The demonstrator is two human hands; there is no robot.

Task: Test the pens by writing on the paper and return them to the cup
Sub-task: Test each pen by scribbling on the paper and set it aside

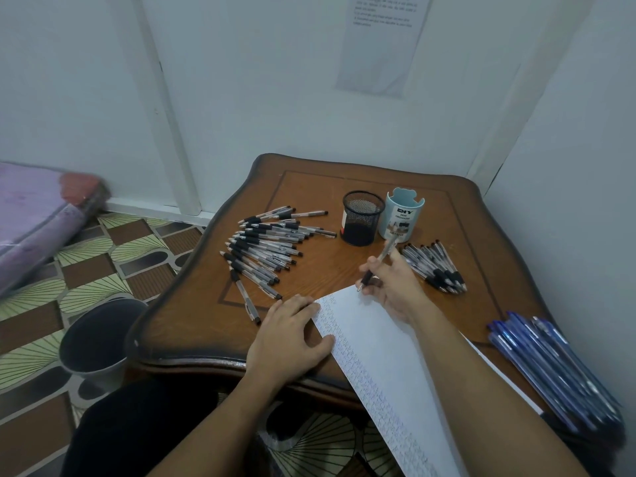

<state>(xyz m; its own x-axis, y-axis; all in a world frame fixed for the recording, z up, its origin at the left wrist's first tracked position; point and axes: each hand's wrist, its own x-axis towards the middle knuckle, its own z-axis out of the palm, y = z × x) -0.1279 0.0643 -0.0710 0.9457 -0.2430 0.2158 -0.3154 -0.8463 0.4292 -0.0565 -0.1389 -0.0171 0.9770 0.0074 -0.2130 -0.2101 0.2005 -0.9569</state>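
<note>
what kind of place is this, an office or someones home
Probably a room in a home, not an office: a small carved wooden table set in a corner, a patterned floor, and what looks like purple bedding lying on it.

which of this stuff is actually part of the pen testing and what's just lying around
Job: pen in right hand; paper steadied by left hand; left pen pile; right pen pile; mesh cup; DIY organizer.
Lying about: bucket; mattress; wall sheet; maybe blue pens.

Dim, cool, even light with soft shadows; wide-angle bending curves the table edges and wall lines; corners look soft and blurred.
</note>
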